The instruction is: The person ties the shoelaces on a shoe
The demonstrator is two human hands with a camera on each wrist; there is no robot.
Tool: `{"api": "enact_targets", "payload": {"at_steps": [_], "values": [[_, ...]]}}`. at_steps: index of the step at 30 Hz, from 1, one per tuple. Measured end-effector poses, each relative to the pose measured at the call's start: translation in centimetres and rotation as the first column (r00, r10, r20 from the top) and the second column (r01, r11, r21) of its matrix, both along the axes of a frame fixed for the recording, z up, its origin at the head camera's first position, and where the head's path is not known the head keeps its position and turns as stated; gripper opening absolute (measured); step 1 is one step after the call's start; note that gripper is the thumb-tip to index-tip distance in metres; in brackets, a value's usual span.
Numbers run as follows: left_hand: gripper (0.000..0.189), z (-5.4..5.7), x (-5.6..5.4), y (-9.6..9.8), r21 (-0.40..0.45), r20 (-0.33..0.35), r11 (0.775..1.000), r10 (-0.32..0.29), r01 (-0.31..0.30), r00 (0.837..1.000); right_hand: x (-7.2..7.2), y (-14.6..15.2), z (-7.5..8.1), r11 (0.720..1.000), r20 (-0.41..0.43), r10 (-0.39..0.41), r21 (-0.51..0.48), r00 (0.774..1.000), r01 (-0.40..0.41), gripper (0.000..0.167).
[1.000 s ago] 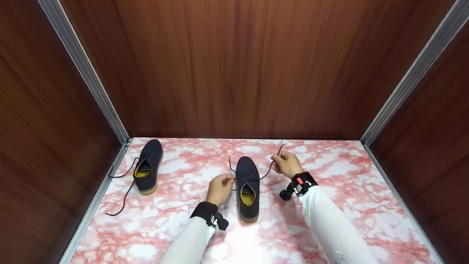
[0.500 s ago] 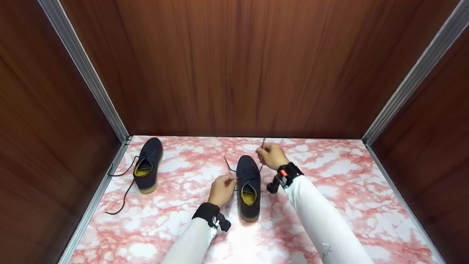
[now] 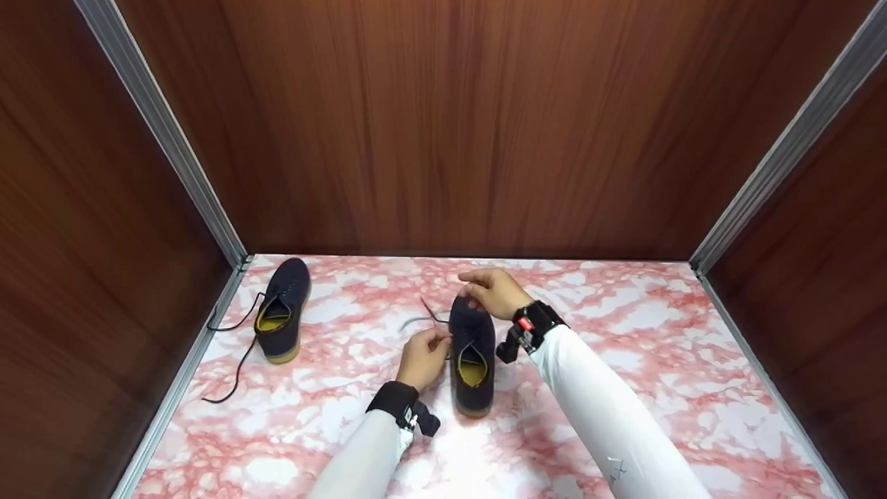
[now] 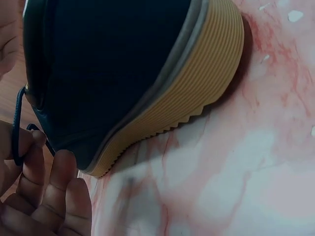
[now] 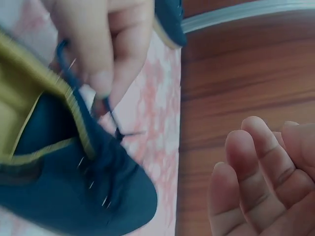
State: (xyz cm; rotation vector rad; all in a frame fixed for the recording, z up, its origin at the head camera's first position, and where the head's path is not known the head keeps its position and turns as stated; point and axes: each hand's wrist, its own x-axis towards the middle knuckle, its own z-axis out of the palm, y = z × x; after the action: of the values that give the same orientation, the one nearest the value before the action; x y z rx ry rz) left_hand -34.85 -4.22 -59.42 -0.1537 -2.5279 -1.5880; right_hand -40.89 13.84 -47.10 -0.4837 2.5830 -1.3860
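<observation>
A navy lace-up shoe (image 3: 484, 353) with a yellow lining stands on the mat, toe pointing away. Against its left side, my left hand (image 3: 423, 360) pinches a loop of the dark shoelace (image 4: 16, 128) between thumb and fingers. My right hand (image 3: 500, 294) hovers over the toe. Its index finger extends to the left, the other fingers are loosely bent, and no lace shows between the fingertips in the right wrist view. To the left of the toe lie two loose stretches of lace, one blurred.
A matching navy shoe (image 3: 283, 346) stands at the far left, its untied lace (image 3: 239, 374) trailing left across the pink-and-white marbled mat (image 3: 624, 388). Brown wood-grain panels (image 3: 443, 138) with grey metal corner strips (image 3: 166, 132) enclose the back and sides.
My right hand has carried its lace end from the shoe's right side leftward over the toe and let go of it. The left hand keeps its pinch at nearly the same spot.
</observation>
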Motion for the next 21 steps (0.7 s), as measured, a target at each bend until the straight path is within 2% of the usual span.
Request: {"api": "enact_targets", "payload": {"at_steps": [5, 11, 17, 21], "values": [[0.013, -0.2, -0.1, -0.2, 0.016, 0.010, 1.000, 0.001, -0.001, 1.000, -0.1, 2.3, -1.2, 1.000, -0.007, -0.021, 0.022, 1.000, 0.021, 0.033], [0.014, 0.2, -0.2, -0.3, 0.051, 0.029, 0.999, 0.008, -0.009, 1.000, 0.2, 4.7, -2.3, 0.996, -0.007, -0.058, 0.066, 0.998, 0.058, 0.027], [0.017, 0.7, -0.5, -0.5, 0.062, 0.052, 0.998, 0.019, -0.023, 0.998, 1.0, 5.2, -3.1, 0.997, 0.005, -0.054, 0.046, 0.999, 0.054, 0.021], [0.020, 1.1, -0.6, -0.7, 0.057, 0.067, 0.998, 0.030, -0.034, 0.997, 1.7, 4.9, -3.8, 1.000, 0.017, -0.016, 0.019, 1.000, 0.016, 0.020]]}}
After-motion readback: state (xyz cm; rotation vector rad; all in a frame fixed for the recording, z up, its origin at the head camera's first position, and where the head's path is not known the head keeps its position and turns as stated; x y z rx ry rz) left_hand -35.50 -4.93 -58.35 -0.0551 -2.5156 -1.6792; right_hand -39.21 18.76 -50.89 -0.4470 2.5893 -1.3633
